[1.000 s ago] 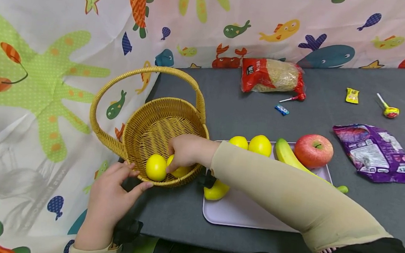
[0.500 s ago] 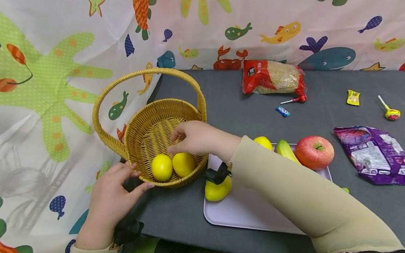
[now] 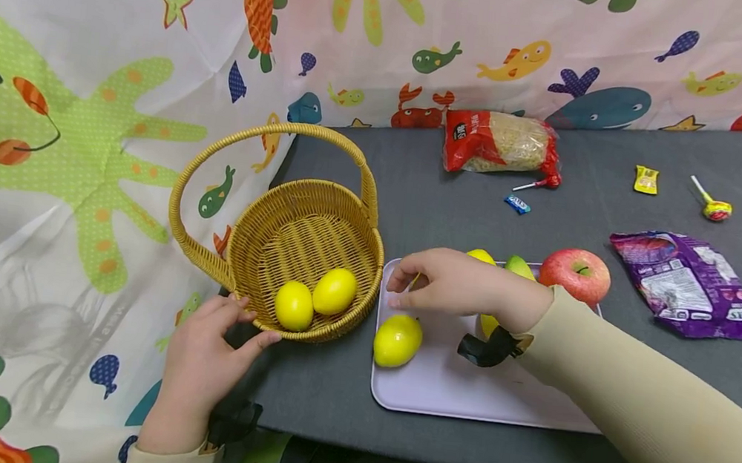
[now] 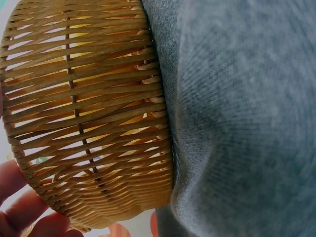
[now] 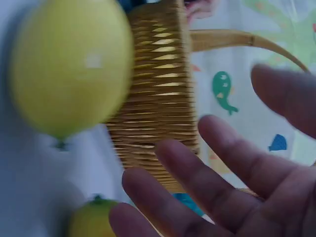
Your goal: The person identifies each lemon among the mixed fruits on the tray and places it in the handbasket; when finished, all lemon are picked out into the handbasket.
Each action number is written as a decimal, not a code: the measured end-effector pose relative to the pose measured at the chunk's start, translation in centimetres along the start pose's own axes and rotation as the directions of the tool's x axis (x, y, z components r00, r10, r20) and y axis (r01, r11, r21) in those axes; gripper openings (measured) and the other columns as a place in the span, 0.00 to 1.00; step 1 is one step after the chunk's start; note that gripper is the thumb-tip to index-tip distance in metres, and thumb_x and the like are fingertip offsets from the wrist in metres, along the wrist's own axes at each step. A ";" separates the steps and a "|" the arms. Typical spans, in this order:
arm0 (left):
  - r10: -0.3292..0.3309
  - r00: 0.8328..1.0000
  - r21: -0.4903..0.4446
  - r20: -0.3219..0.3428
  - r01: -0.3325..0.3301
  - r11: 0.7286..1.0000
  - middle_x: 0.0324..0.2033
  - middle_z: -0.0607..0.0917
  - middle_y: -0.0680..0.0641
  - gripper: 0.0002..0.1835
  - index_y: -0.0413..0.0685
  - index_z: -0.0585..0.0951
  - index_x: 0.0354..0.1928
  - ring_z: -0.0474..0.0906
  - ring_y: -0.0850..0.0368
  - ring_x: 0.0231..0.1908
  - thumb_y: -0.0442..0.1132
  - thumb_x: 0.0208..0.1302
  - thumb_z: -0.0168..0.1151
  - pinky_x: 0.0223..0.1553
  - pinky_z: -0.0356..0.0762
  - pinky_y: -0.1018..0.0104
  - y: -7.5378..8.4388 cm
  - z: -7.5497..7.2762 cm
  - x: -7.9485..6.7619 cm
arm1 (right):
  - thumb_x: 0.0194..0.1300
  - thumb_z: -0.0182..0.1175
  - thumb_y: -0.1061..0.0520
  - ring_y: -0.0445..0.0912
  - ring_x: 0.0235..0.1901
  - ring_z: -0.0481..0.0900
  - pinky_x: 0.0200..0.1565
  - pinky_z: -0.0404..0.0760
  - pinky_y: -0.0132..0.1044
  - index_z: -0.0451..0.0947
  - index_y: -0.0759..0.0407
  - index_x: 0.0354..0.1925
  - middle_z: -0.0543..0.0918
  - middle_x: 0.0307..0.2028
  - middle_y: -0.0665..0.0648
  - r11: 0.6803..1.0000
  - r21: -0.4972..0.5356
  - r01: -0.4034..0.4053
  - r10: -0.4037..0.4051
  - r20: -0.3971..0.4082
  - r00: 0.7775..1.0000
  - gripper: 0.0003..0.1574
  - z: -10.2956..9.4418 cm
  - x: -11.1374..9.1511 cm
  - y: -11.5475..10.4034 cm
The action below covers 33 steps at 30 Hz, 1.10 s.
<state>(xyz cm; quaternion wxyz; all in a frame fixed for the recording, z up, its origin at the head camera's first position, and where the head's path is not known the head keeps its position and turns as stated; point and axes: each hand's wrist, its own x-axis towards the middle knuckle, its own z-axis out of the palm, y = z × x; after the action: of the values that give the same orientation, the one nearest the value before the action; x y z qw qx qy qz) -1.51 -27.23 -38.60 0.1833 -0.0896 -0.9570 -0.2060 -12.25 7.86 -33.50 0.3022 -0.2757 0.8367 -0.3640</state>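
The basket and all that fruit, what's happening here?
A person is at a grey table with a wicker basket and a pale tray of fruit. Two lemons lie in the basket. The left hand rests against the basket's near rim. The right hand hovers open over the tray, empty, just above another lemon at the tray's left end. An apple sits on the tray too.
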 end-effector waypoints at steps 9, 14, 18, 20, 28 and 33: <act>-0.007 1.000 0.004 0.012 0.007 1.000 0.45 0.88 0.44 0.25 0.45 0.88 0.37 0.83 0.44 0.49 0.53 0.42 0.85 0.45 0.81 0.47 -0.1 0.2 0.1 | 0.61 0.74 0.47 0.46 0.49 0.78 0.57 0.76 0.45 0.82 0.45 0.49 0.83 0.45 0.44 0.997 -0.039 0.064 -0.059 0.114 0.992 0.19 2.5 0.1 1.5; -0.012 1.000 -0.002 0.018 0.012 1.000 0.46 0.87 0.44 0.25 0.44 0.88 0.37 0.82 0.44 0.50 0.53 0.42 0.85 0.47 0.81 0.47 0.0 0.3 0.0 | 0.53 0.79 0.49 0.45 0.44 0.77 0.51 0.75 0.44 0.80 0.42 0.45 0.81 0.42 0.43 0.999 -0.028 0.044 -0.040 0.127 0.991 0.22 3.5 -0.2 1.8; -0.001 1.000 -0.011 0.005 0.001 1.000 0.45 0.87 0.44 0.25 0.44 0.88 0.37 0.82 0.43 0.50 0.52 0.41 0.86 0.47 0.81 0.47 0.1 0.1 0.1 | 0.50 0.81 0.49 0.43 0.42 0.76 0.50 0.75 0.42 0.79 0.39 0.43 0.81 0.40 0.41 0.996 -0.064 0.059 -0.050 0.138 0.989 0.25 4.4 -0.5 2.0; 0.005 1.000 -0.012 -0.001 -0.005 1.000 0.45 0.87 0.43 0.25 0.43 0.88 0.37 0.83 0.43 0.50 0.52 0.40 0.86 0.46 0.81 0.47 0.1 0.1 0.1 | 0.49 0.82 0.49 0.42 0.41 0.76 0.50 0.74 0.42 0.79 0.38 0.43 0.80 0.40 0.39 0.992 -0.105 0.068 -0.053 0.140 0.989 0.25 4.9 -0.5 2.1; -0.003 1.000 -0.004 0.005 0.003 1.000 0.46 0.88 0.43 0.26 0.43 0.88 0.38 0.82 0.43 0.50 0.52 0.41 0.85 0.47 0.81 0.47 0.1 0.0 0.2 | 0.49 0.81 0.42 0.41 0.38 0.75 0.46 0.73 0.40 0.76 0.38 0.40 0.80 0.36 0.40 0.989 -0.123 0.082 -0.058 0.187 0.981 0.25 5.8 -0.7 1.7; -0.010 1.000 0.003 0.006 0.010 1.000 0.46 0.88 0.43 0.26 0.44 0.88 0.38 0.82 0.43 0.50 0.53 0.41 0.85 0.46 0.81 0.46 0.1 0.0 0.0 | 0.52 0.79 0.43 0.44 0.40 0.76 0.45 0.75 0.42 0.78 0.38 0.40 0.81 0.37 0.43 0.993 -0.046 0.107 -0.095 0.206 0.974 0.22 4.6 -0.6 1.1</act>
<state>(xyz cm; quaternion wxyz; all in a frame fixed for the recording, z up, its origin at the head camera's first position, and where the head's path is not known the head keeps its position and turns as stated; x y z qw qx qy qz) -1.48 -27.13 -38.50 0.1793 -0.0853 -0.9584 -0.2052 -8.93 6.88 -36.70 0.3593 -0.3620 0.7964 -0.3250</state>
